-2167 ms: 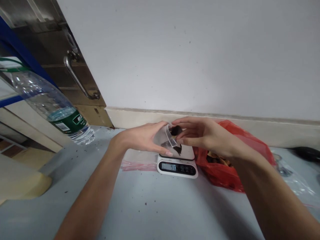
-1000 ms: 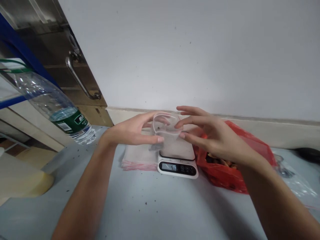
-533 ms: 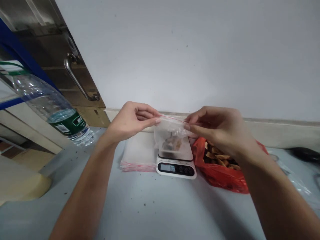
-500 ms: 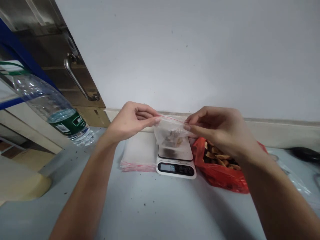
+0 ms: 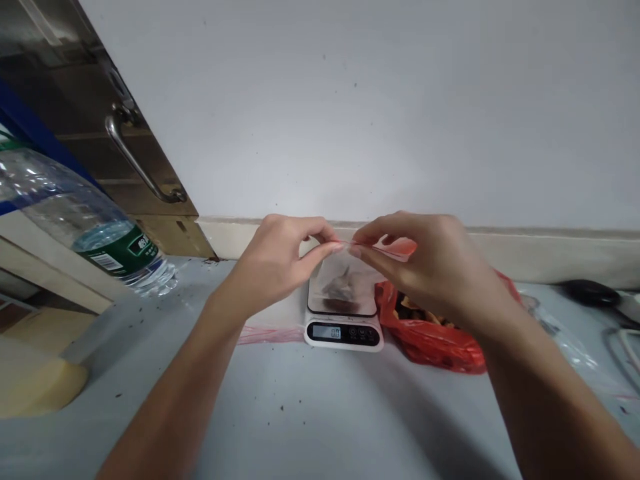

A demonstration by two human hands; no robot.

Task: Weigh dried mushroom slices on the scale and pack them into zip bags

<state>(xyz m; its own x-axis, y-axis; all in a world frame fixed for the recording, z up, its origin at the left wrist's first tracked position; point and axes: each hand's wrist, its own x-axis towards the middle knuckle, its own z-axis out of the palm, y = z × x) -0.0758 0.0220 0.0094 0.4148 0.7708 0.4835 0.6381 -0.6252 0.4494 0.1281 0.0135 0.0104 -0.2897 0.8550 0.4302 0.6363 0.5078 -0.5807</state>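
Note:
Between my two hands hangs a small clear zip bag (image 5: 345, 277) with a red strip along its top edge and dark, dried-looking pieces inside. My left hand (image 5: 287, 257) pinches that edge with thumb and forefinger. Close beside it, my right hand (image 5: 425, 257) pinches the same edge. The bag is in front of the platform of a white kitchen scale (image 5: 345, 333), whose display reads 0.0; whether it touches the platform I cannot tell. A stack of flat zip bags (image 5: 273, 335) with red strips lies left of the scale, partly behind my left arm.
Right of the scale sits a red plastic bag (image 5: 435, 347) of brown dried slices. A water bottle (image 5: 115, 247) stands at the left, near a yellowish object (image 5: 50, 387). At far right lie a black object (image 5: 590, 292) and clear plastic (image 5: 565, 340). A white wall (image 5: 350, 120) rises behind.
My hands have come closer together along the zip bag's top edge; the left moved right. The view has shifted slightly. The scale still reads 0.0.

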